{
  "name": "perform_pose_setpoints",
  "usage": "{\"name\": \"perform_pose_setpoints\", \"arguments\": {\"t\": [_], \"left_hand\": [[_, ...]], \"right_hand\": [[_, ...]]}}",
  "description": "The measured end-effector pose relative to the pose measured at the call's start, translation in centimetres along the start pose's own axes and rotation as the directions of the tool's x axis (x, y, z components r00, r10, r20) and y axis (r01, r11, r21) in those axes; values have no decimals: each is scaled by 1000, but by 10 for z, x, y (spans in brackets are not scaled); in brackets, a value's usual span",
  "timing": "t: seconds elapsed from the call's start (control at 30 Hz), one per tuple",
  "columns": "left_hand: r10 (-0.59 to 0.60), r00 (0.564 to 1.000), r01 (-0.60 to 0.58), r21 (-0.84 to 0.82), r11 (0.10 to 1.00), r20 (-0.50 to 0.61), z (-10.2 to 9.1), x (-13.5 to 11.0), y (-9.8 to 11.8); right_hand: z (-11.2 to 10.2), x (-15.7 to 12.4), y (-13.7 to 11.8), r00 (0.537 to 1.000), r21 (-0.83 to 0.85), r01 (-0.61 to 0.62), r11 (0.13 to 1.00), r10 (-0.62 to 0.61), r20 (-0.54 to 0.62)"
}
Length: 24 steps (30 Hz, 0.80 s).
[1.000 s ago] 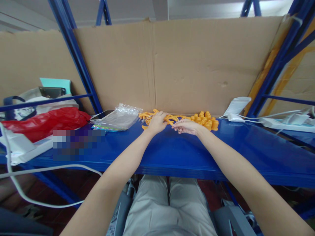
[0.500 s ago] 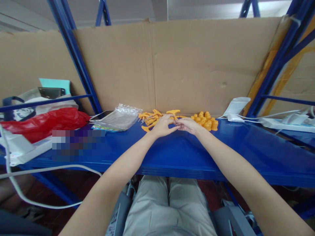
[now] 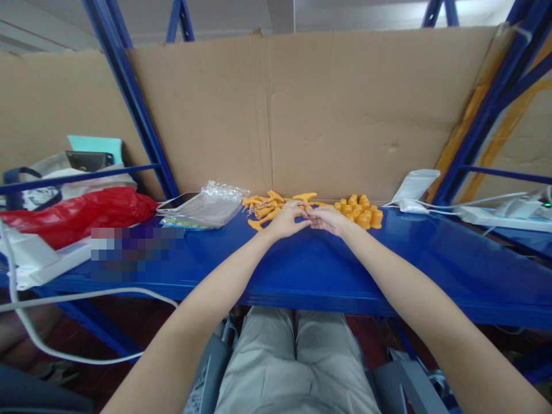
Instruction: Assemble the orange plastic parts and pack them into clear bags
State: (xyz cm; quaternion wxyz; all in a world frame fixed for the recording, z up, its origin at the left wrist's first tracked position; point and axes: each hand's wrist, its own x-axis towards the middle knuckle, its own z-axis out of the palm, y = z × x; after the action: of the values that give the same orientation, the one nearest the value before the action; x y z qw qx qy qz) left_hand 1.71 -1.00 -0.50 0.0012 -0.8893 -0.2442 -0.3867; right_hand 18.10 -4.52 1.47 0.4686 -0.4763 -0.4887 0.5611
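Observation:
My left hand (image 3: 288, 222) and my right hand (image 3: 328, 221) meet over the blue table, fingertips curled together in a pinch. Whatever lies between the fingertips is too small or hidden to make out. Just beyond them shows an orange T-shaped piece (image 3: 304, 196); its lower end is hidden behind the fingers, so I cannot tell whether it is held. To the left of my left hand lies a loose pile of orange T-shaped pieces (image 3: 268, 217) with small metal chains. Several orange cup-shaped pieces (image 3: 364, 218) stand grouped close beside my right hand.
The blue table (image 3: 310, 276) backs onto a cardboard panel (image 3: 345, 115). Clear plastic bags (image 3: 211, 208) and a red bag (image 3: 90, 215) lie leftward. A white power strip (image 3: 504, 218) with cables sits at right. A white cable (image 3: 86, 362) hangs at the front left.
Almost nothing differs. Both hands stay together in the same place, with only slight finger movement; the view has shifted very slightly.

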Motion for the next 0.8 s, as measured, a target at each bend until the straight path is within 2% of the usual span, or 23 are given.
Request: {"name": "perform_pose_setpoints", "arguments": {"t": [0.2,0.33,0.5,0.6,0.67,0.73,0.8], "left_hand": [[-90,996,90,-74,993,15,4,-1,-5],[-172,985,174,-189,966,28,5,-1,-5],[-365,929,360,-373,855,59,5,1,-6],[-423,905,402,-420,814,46,2,3,-6],[-430,903,396,-416,819,14,1,3,-8],[-427,903,382,-389,838,-34,1,2,-11],[-421,902,364,-358,860,-95,2,2,-16]], "right_hand": [[3,-4,0,1000,-41,-22,999,22,-1],[4,-3,3,1000,-74,-20,997,20,8],[-2,3,4,1000,-101,20,995,-21,-2],[-10,10,5,991,-274,93,957,-114,-65],[-15,14,8,965,-533,151,833,-241,-103],[-19,18,11,928,-780,206,591,-372,-37],[-22,20,14,911,-895,240,376,-406,74]]}}
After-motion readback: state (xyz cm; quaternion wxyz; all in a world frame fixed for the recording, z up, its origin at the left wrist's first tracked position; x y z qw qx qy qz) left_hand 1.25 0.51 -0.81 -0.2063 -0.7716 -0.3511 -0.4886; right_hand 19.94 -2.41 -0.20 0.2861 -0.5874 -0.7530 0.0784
